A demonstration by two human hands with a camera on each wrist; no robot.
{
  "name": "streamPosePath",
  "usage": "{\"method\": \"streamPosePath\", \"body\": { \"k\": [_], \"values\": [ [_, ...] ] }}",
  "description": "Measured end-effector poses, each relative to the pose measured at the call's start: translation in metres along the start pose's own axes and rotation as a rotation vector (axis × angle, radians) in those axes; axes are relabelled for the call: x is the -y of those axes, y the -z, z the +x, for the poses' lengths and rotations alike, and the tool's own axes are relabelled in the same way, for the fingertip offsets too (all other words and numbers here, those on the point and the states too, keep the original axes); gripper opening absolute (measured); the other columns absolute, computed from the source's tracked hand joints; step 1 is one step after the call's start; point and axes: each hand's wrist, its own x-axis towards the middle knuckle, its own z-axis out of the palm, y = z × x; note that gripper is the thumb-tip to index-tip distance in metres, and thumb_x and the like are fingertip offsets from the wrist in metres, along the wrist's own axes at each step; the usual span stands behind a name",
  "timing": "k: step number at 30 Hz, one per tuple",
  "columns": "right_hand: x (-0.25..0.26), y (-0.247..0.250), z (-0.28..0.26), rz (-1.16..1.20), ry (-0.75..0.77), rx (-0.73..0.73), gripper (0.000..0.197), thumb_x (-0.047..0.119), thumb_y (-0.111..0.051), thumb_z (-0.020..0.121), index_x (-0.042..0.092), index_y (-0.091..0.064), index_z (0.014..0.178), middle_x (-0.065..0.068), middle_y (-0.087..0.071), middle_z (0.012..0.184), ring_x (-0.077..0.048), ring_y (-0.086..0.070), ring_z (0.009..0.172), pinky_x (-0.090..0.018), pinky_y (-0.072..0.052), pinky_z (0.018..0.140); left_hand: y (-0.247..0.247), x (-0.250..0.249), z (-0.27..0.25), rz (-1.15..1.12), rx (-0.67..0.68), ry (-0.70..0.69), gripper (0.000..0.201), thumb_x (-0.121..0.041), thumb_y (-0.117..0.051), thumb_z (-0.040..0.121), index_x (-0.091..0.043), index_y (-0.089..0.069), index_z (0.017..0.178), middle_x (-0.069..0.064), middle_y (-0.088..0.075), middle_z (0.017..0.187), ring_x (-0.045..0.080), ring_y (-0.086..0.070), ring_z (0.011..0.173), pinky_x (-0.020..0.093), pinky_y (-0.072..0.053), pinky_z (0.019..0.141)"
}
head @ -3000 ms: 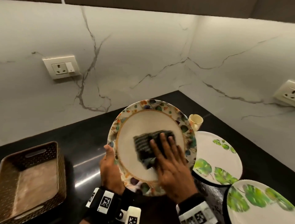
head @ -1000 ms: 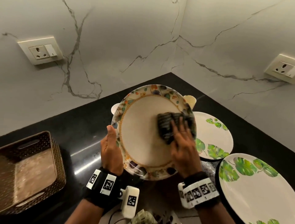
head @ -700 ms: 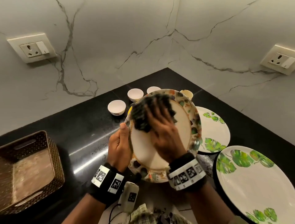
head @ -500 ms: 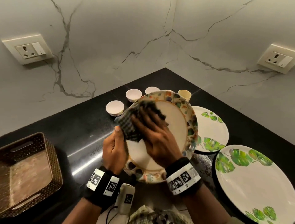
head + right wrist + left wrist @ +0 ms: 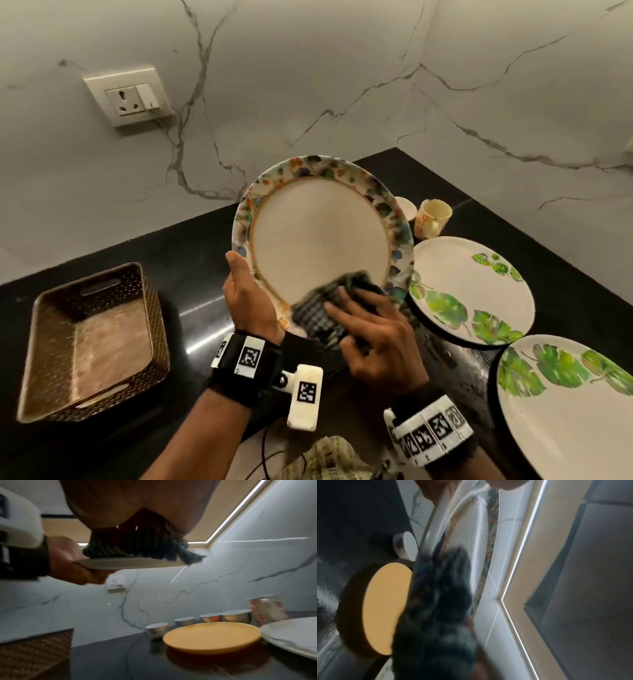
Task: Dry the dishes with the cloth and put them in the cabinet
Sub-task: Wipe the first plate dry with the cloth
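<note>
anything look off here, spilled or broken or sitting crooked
Nothing is broken or crooked. Water droplets still bead on the floral-rimmed ceramic plate, which the left hand holds tilted while the right hand presses the dark checked cloth on it. The black countertop looks wet.

Hidden and cut-off parts
The cloth is a dark blur in the left wrist view; the nearest leaf plate runs off the frame's right edge.
</note>
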Motion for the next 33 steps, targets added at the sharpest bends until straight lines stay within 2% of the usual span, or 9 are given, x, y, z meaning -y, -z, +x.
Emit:
{"method": "streamPosePath", "body": {
  "k": [6,11,13,17,22,24,28,31,33],
  "values": [
    [0.013,0.006,0.048,-0.099,0.19,0.25,0.059,0.025,-0.051,0.09,0.029,-0.051,0.148,0.005,-0.036,0.162,-0.018,-0.022,0.154,-0.04,-0.03,0.122,0.0,0.015,-0.022,0.017,0.224,-0.01,0.048,-0.04,-0.039,0.109,-0.004,-0.07,0.11,0.007,-0.078,0.095,0.017,-0.075,0.091,0.018,-0.057,0.067],
    [-0.003,0.022,0.063,-0.235,0.015,0.181,0.069,0.027,-0.047,0.101,0.035,-0.013,0.161,0.007,-0.005,0.17,-0.016,0.001,0.158,-0.04,-0.015,0.128,0.01,0.019,-0.025,0.106,0.359,-0.222,0.053,-0.035,-0.03,0.111,0.001,-0.069,0.105,0.012,-0.076,0.093,0.021,-0.073,0.089,0.028,-0.056,0.069],
    [-0.019,0.035,0.07,-0.232,-0.084,0.121,0.07,0.025,-0.047,0.103,0.033,-0.01,0.162,0.006,-0.004,0.17,-0.017,0.003,0.158,-0.041,-0.011,0.128,0.016,0.026,-0.024,0.157,0.366,-0.271,0.058,-0.043,-0.032,0.109,-0.002,-0.07,0.094,0.02,-0.072,0.088,0.035,-0.07,0.08,0.041,-0.055,0.066],
    [-0.057,0.049,0.066,-0.249,-0.284,-0.004,0.066,0.023,-0.042,0.103,0.03,-0.014,0.162,0.005,-0.013,0.169,-0.015,-0.002,0.157,-0.041,-0.012,0.129,0.021,0.029,-0.024,0.131,0.298,-0.265,0.061,-0.056,-0.038,0.104,-0.006,-0.065,0.081,0.021,-0.067,0.078,0.036,-0.063,0.069,0.055,-0.053,0.063],
    [-0.064,0.032,0.02,-0.283,-0.364,0.037,0.066,0.025,-0.035,0.095,0.021,-0.026,0.16,-0.001,-0.027,0.165,-0.023,-0.017,0.156,-0.048,-0.026,0.124,0.009,0.013,-0.022,-0.025,0.015,-0.126,0.035,-0.05,-0.045,0.104,-0.026,-0.064,0.087,-0.004,-0.073,0.089,0.009,-0.071,0.08,0.014,-0.055,0.061],
    [-0.05,0.02,0.001,-0.253,-0.34,0.085,0.065,0.028,-0.036,0.094,0.02,-0.031,0.159,-0.001,-0.032,0.163,-0.024,-0.021,0.154,-0.049,-0.028,0.122,0.004,0.005,-0.017,-0.023,-0.072,-0.076,0.035,-0.056,-0.046,0.102,-0.026,-0.061,0.092,-0.003,-0.069,0.095,0.005,-0.068,0.083,0.012,-0.056,0.067],
    [-0.017,0.004,-0.026,-0.098,-0.166,0.141,0.065,0.025,-0.047,0.087,0.024,-0.044,0.153,0.001,-0.043,0.157,-0.022,-0.033,0.149,-0.048,-0.036,0.117,-0.003,-0.004,-0.009,-0.001,-0.097,-0.033,0.038,-0.05,-0.042,0.105,-0.016,-0.056,0.11,-0.007,-0.061,0.087,-0.007,-0.058,0.065,0.002,-0.045,0.052],
    [0.001,0.002,-0.023,0.001,0.055,0.273,0.072,0.019,-0.051,0.083,0.027,-0.042,0.154,0.004,-0.039,0.16,-0.022,-0.029,0.151,-0.043,-0.032,0.121,-0.008,-0.002,-0.012,0.012,-0.045,0.008,0.044,-0.057,-0.046,0.102,-0.018,-0.06,0.116,0.002,-0.068,0.106,0.009,-0.068,0.091,0.013,-0.054,0.077],
    [0.005,0.004,-0.011,-0.015,0.173,0.349,0.075,0.016,-0.049,0.083,0.026,-0.037,0.156,0.005,-0.032,0.163,-0.022,-0.022,0.154,-0.043,-0.028,0.123,-0.012,-0.001,-0.021,0.011,0.013,0.012,0.035,-0.051,-0.047,0.103,-0.02,-0.062,0.106,-0.007,-0.068,0.093,0.002,-0.067,0.082,0.006,-0.051,0.07]
  ]
}}
